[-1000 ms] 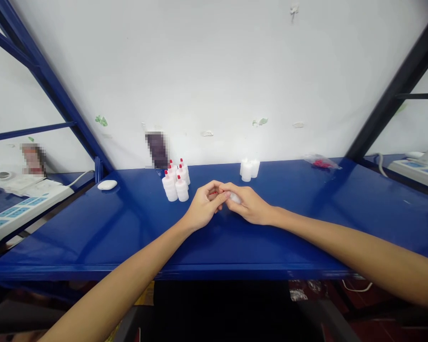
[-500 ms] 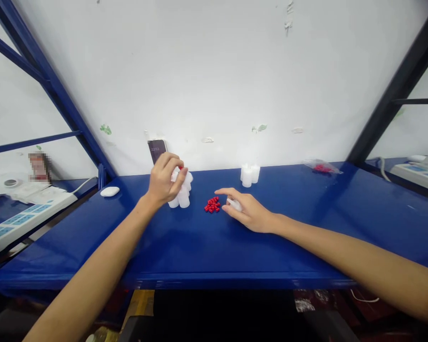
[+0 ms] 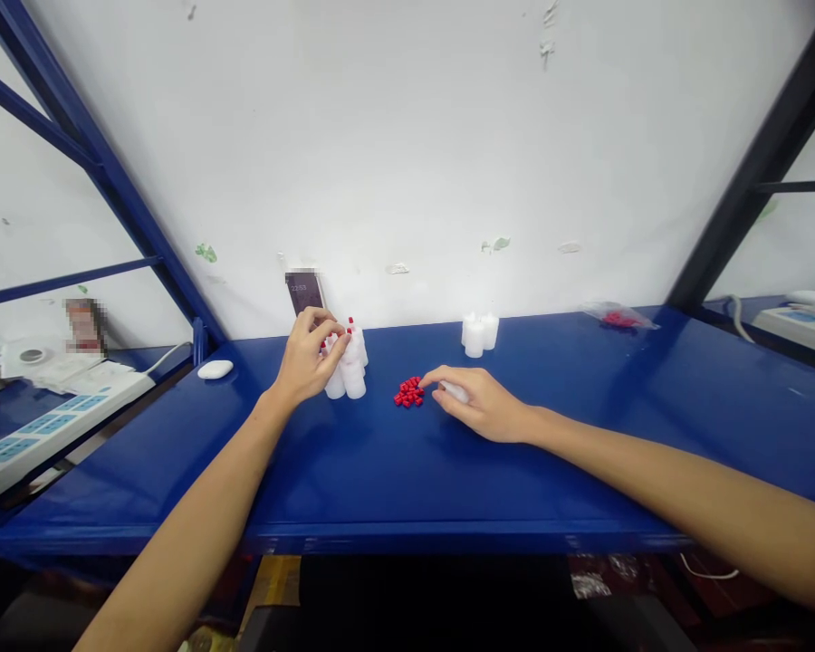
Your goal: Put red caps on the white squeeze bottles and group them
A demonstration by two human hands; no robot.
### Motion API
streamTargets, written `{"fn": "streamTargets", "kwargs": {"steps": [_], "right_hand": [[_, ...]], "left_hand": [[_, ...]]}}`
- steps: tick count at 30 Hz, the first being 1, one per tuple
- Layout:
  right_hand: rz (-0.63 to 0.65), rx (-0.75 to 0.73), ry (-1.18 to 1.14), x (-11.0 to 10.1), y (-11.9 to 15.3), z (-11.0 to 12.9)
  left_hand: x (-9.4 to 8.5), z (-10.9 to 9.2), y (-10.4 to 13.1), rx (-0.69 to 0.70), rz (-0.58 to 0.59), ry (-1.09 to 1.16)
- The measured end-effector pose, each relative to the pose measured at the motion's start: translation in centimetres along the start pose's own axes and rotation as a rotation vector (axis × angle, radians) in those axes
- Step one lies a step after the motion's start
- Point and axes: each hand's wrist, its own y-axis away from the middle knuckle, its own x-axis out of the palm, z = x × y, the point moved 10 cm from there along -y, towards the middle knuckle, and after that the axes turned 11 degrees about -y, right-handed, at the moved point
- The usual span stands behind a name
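Several white bottles (image 3: 354, 378) with red caps stand grouped on the blue table (image 3: 353, 471), left of centre. My left hand (image 3: 307, 358) is at their tops, its fingers curled round a red cap that is partly hidden. To the right lies a small pile of red caps (image 3: 408, 392). My right hand (image 3: 479, 403) rests beside that pile with a white bottle (image 3: 455, 391) held in its palm; its index finger reaches to the pile's edge. Farther back stand a few white bottles (image 3: 474, 336) without red caps.
A phone (image 3: 304, 290) leans on the wall behind the left bottles. A white oval object (image 3: 215, 369) lies at the table's left. A clear bag with red pieces (image 3: 620, 318) is at the back right. Power strips (image 3: 54, 421) lie beyond the blue frame.
My left hand has shifted slightly down, and red caps now show on the bottles by it. The right index finger has come to the edge of the red pile, with the bottle still in the palm.
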Motion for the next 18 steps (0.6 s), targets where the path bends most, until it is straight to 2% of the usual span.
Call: {"fn": "streamTargets", "kwargs": {"steps": [6, 8, 10, 12, 14, 16, 18], "right_hand": [[0.000, 0.012, 0.003, -0.1, 0.0, 0.0], [-0.002, 0.022, 0.003, -0.1, 0.0, -0.2], [-0.005, 0.029, 0.009, -0.2, 0.0, -0.5], [-0.010, 0.031, 0.024, -0.2, 0.1, -0.7], [-0.016, 0.027, 0.043, -0.2, 0.1, -0.9], [-0.019, 0.020, 0.052, -0.2, 0.1, -1.0], [-0.018, 0.017, 0.055, -0.2, 0.1, -1.0]], "left_hand": [[0.7, 0.3, 0.2, -0.018, 0.058, -0.012], [-0.3, 0.2, 0.2, -0.037, -0.014, -0.056], [-1.8, -0.7, 0.3, -0.026, -0.139, -0.101], [-2.5, -3.1, 0.5, 0.067, -0.210, -0.108], [-2.0, -6.5, 0.9, 0.207, -0.175, -0.054], [-0.4, -9.7, 1.3, 0.309, -0.048, 0.038], [2.0, -12.1, 1.9, 0.371, 0.160, 0.112]]}}
